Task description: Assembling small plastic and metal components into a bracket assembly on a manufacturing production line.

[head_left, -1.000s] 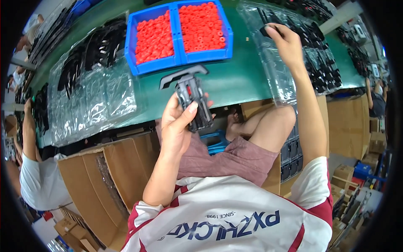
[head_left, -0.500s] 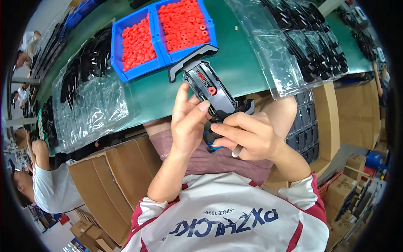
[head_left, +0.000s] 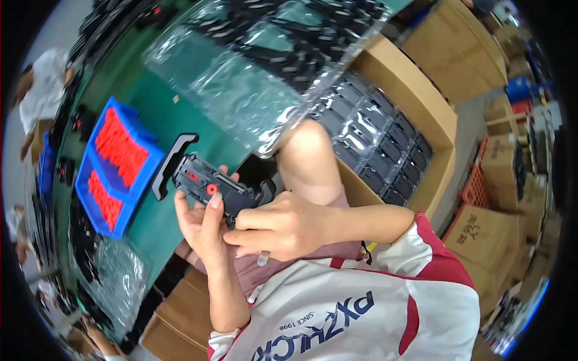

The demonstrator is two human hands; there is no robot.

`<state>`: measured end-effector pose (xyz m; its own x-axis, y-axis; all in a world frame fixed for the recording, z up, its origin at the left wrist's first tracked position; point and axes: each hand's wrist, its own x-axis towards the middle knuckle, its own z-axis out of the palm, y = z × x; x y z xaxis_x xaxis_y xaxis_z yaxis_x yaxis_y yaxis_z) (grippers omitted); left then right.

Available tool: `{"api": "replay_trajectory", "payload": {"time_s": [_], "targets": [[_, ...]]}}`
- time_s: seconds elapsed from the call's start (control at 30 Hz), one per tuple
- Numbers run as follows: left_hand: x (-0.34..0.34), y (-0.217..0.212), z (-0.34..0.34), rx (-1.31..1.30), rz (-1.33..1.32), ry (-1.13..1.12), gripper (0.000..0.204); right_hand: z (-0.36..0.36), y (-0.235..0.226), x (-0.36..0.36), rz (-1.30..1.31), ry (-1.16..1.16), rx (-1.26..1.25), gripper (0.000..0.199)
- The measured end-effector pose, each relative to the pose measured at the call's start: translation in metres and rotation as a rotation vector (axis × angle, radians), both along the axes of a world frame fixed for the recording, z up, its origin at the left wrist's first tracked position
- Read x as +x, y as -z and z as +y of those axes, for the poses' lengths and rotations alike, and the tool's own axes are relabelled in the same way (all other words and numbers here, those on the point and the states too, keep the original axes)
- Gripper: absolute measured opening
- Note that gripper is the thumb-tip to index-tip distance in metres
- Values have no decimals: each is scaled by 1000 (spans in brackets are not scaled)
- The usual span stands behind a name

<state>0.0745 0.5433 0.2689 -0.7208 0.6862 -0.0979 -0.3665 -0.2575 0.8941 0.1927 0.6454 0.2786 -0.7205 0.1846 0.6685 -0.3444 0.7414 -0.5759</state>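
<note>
Left hand [head_left: 208, 231] is half curled, with the grey plastic casing [head_left: 229, 192] held in it. Its thumb presses on the face, close by the small red ring [head_left: 212, 189], and 2 fingertips peek out past the far side at 1 o'clock. Right hand [head_left: 286, 222] is at the casing's 4 o'clock end, its fingers bent in and close together; I cannot tell if a small part is pinched in them. The casing is up in front of the body, near the edge of the green table [head_left: 158, 108]. A curved black bar [head_left: 173, 168] sits across its 10 o'clock end.

From the casing, the blue double bin [head_left: 142, 191] of red plastic bits [head_left: 123, 147] is at 9 o'clock. An open cardboard box [head_left: 415, 84] with dark plastic parts [head_left: 373, 132] is between 2 and 3 o'clock.

I think the casing is light, hard and stiff, and a bit slick. It should not bend much, but its thin edges might chip. The 2 long sides look best to hold. The bar sticks out and may tip it, so that looks like a poor grip.
</note>
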Motion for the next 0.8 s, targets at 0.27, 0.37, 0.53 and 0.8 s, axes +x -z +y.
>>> {"api": "replay_trajectory", "payload": {"time_s": [0.27, 0.37, 0.53, 0.8], "targets": [[1, 10, 31, -134, 110, 0, 27, 35, -9, 49, 231, 139, -85, 14], [-31, 26, 30, -114, 164, -130, 32, 104, 30, 78, 258, 342, -82, 10], [-52, 37, 21, -44, 86, -43, 37, 243, 150, 146, -230, 1076, -398, 13], [-57, 49, 17, -76, 135, -44, 44, 331, 267, 217, -1027, 1303, -263, 35]]}}
